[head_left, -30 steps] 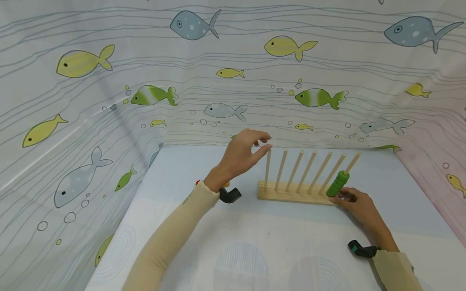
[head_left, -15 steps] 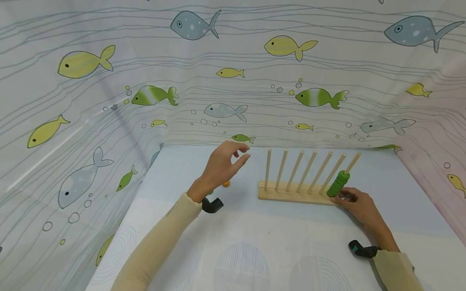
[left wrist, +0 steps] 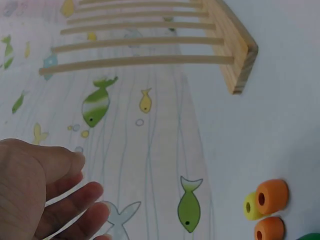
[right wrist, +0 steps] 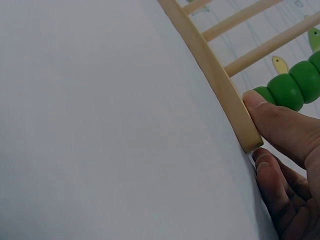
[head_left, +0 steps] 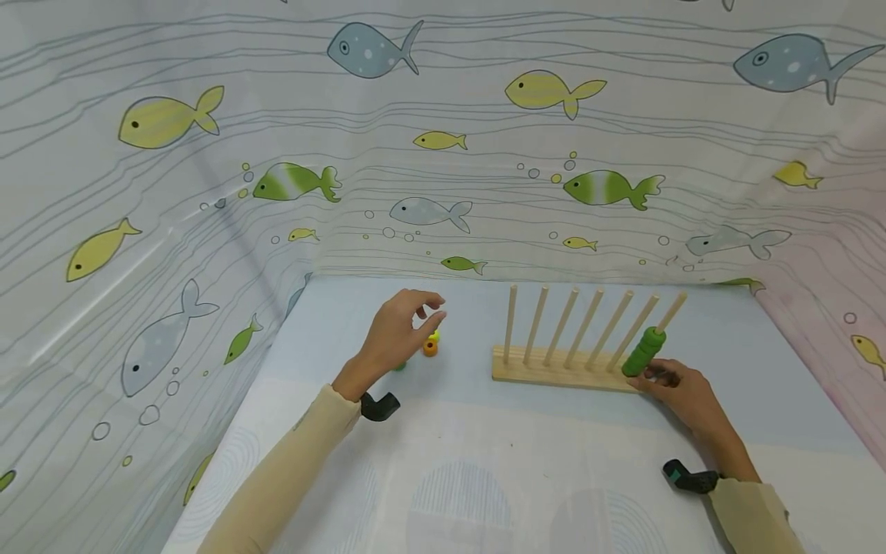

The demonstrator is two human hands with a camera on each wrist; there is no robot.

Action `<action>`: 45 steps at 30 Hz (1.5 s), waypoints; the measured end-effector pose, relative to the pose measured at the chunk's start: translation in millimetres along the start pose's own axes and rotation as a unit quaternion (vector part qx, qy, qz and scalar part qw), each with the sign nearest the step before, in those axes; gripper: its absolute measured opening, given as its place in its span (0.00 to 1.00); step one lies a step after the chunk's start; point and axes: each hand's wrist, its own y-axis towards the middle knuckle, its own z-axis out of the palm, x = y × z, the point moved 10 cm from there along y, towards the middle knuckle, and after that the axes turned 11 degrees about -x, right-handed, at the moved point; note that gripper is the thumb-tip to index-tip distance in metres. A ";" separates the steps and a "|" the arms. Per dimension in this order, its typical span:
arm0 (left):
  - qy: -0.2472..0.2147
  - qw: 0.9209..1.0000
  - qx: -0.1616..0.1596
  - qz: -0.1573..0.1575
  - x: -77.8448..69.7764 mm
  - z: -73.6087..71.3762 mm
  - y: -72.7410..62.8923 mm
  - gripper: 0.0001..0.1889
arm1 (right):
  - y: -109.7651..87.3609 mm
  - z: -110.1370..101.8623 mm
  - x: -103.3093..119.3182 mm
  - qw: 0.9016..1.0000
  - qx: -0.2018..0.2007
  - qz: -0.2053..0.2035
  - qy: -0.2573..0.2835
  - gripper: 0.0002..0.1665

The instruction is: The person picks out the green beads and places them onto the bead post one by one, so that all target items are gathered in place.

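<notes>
A wooden peg stand with several upright pegs sits on the table. Green beads are stacked on its rightmost peg; the other pegs are bare. My right hand grips the stand's right end, the thumb on the base beside the lowest bead and the fingers around the end. To the left, my left hand hovers with loosely bent fingers and nothing between them. Loose beads lie close to it: an orange bead, another orange bead, a yellow bead and a green one, partly hidden by the wrist.
A pale cloth with faint printed shapes covers the table. Sheets printed with fish rise behind and at both sides. A black device is worn on the left wrist and a similar device on the right.
My left hand has moved left and down, from beside the leftmost peg to over the loose beads, uncovering the orange and yellow ones. My right hand has stayed on the stand.
</notes>
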 end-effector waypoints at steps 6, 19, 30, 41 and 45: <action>0.019 0.999 0.011 -0.025 22.3 -3.6 -18.2 0.12 | -0.2 0.1 -0.6 1.000 -0.003 0.000 0.003 0.35; 0.056 0.993 0.036 -0.097 67.4 -12.9 -63.1 0.12 | 0.3 0.9 -0.4 1.000 -0.002 0.002 0.005 0.35; 0.074 0.990 0.036 -0.118 93.9 -24.1 -94.0 0.10 | -1.0 0.4 -0.5 1.000 -0.003 0.005 0.001 0.36; 0.111 0.976 0.074 -0.172 117.3 -20.8 -112.5 0.14 | -0.3 -0.6 -0.9 1.000 -0.009 0.002 0.004 0.34; 0.117 0.973 0.086 -0.181 123.8 -17.7 -116.7 0.14 | 0.4 -0.3 -1.2 1.000 -0.011 0.001 0.004 0.33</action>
